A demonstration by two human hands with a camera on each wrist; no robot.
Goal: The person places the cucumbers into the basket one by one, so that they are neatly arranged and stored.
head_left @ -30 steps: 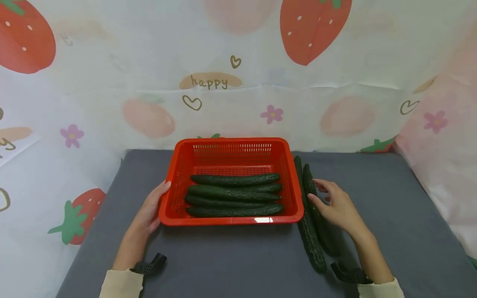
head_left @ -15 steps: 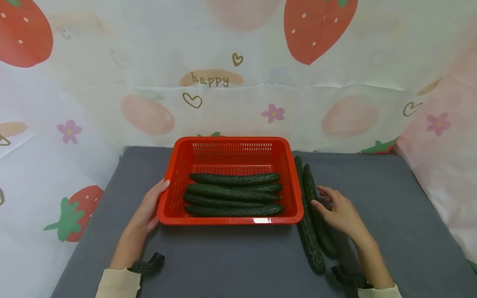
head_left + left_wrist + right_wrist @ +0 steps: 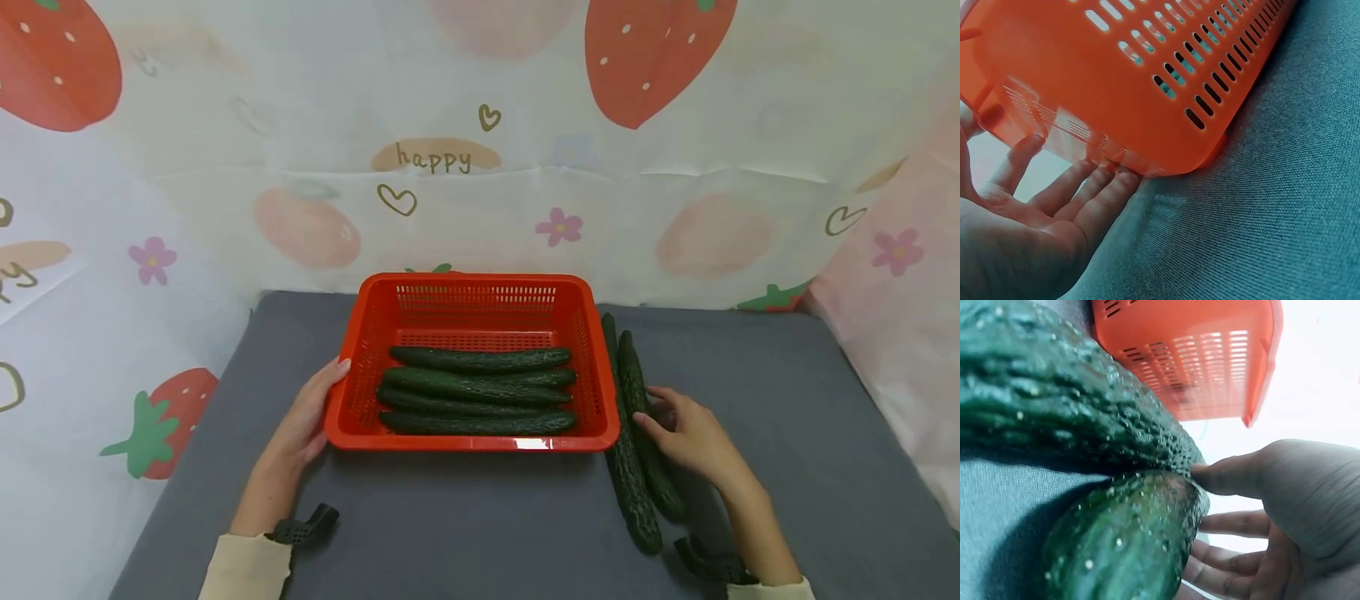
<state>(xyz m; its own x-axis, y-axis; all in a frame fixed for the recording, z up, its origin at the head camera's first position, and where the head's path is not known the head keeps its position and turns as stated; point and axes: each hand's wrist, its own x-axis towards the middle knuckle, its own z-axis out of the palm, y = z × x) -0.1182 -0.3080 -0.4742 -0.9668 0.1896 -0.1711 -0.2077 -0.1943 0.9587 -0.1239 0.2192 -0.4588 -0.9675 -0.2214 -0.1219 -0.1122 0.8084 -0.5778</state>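
Observation:
A red plastic basket (image 3: 472,444) holds several dark green cucumbers (image 3: 480,360) lying crosswise. My left hand (image 3: 302,417) is at its left side; in the left wrist view, nearly straight fingers (image 3: 1107,197) touch the outer wall below the rim. Right of the basket, two cucumbers lie lengthwise on the grey cloth, side by side. My right hand (image 3: 693,437) is at the outer cucumber (image 3: 651,454), thumb across its top and fingers on its far side, partly hidden. The inner cucumber (image 3: 630,492) lies between it and the basket (image 3: 1188,359).
The grey cloth-covered table (image 3: 465,533) meets a fruit-printed curtain (image 3: 480,217) behind the basket. Both wrists wear black straps, the left strap (image 3: 303,529) and the right strap (image 3: 712,562).
My right hand has slid nearer along the outer cucumber, and its thumb and fingers have closed in on it. The left hand stays at the basket. The head view has shifted slightly.

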